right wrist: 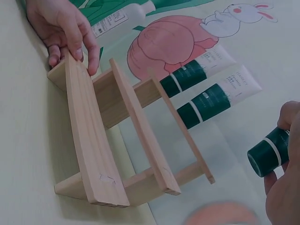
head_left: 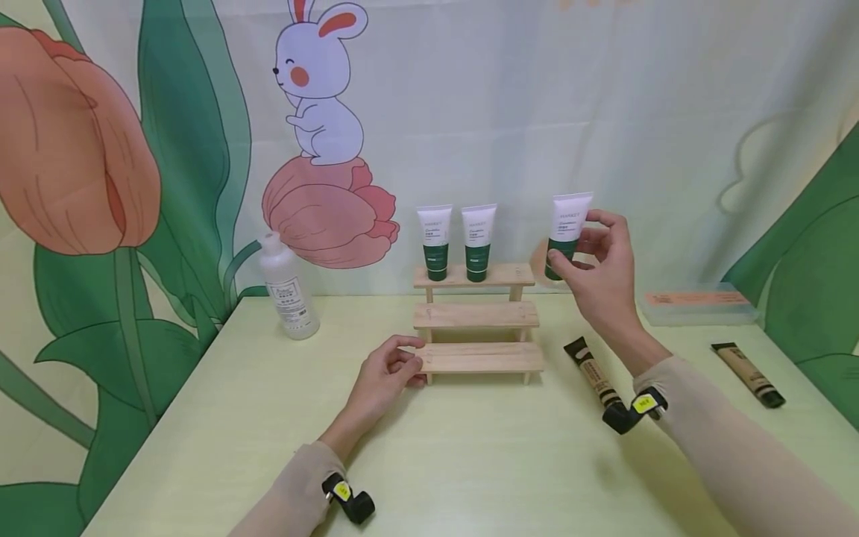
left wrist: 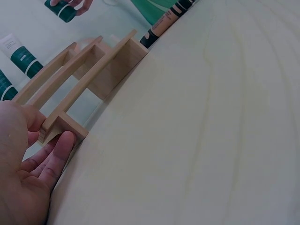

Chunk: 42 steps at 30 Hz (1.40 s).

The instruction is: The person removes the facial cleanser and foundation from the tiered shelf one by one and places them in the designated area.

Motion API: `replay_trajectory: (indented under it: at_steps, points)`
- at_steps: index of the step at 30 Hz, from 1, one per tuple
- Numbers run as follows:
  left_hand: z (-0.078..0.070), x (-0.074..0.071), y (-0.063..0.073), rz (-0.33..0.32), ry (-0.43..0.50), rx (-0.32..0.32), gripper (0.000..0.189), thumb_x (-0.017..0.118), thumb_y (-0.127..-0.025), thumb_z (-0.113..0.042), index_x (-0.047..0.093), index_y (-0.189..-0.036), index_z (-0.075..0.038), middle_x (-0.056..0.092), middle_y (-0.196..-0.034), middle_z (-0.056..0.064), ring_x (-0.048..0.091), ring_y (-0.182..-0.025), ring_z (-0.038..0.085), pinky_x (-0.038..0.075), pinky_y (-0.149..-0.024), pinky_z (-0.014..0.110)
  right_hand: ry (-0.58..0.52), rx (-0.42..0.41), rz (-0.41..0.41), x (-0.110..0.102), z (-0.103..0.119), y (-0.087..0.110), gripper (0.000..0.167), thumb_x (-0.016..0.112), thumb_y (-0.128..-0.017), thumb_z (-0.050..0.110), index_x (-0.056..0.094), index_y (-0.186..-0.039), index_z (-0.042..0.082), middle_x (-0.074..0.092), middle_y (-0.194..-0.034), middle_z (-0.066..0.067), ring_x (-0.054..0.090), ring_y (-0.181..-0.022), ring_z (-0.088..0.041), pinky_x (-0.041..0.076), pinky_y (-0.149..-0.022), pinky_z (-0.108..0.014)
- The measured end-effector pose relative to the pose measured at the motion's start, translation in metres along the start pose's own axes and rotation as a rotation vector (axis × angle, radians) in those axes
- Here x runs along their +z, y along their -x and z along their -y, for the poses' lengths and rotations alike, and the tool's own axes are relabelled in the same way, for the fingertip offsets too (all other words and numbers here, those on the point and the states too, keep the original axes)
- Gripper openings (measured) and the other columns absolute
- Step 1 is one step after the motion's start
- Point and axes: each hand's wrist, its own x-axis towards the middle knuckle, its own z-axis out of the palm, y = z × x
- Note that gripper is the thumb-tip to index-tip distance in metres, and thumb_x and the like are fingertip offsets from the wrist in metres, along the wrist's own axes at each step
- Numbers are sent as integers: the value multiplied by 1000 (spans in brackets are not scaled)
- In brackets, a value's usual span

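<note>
My right hand (head_left: 609,268) pinches a white-and-green squeeze tube (head_left: 569,224), cap down, in the air to the right of a three-step wooden stand (head_left: 478,316). My left hand (head_left: 384,377) grips the left end of the stand's lowest step, with thumb and fingers around the board in the left wrist view. Two matching tubes stand upright on their green caps on the top step: one at the left (head_left: 435,240), the other near the middle (head_left: 478,242). The held tube's green cap (right wrist: 265,159) shows in the right wrist view; fingers hide part of the tube.
A white bottle (head_left: 288,291) stands on the table at the left. Right of the stand lies a brown-and-black tube (head_left: 593,371), with a similar tube (head_left: 748,375) farther right. A clear flat box (head_left: 701,306) lies at the back right. A printed curtain (head_left: 510,97) hangs behind.
</note>
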Motion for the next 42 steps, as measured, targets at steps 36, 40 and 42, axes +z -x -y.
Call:
replay_trajectory:
  at_steps: [36,40,42]
  points:
    - [1,2,-5,18,30,13,28,69,-110,-3,70,-137,-5,75,-108,18,79,-92,26,71,-82,33,243,72,-236,-148,22,51,80,82,-94,-7,48,-161,19,64,-122,12,63,-107,-6,53,-88,-5]
    - [0,4,-5,13,18,7,27,68,-110,-4,70,-137,-5,75,-108,18,79,-91,25,71,-81,33,310,43,-235,-163,25,57,81,79,-95,-9,45,-164,21,61,-125,18,61,-109,-2,51,-90,-2]
    - [0,4,-4,9,12,4,27,68,-110,-4,70,-137,-5,75,-109,17,79,-91,24,71,-81,33,338,44,-236,-170,25,61,82,77,-97,-10,44,-165,22,59,-128,20,60,-111,0,50,-90,-1]
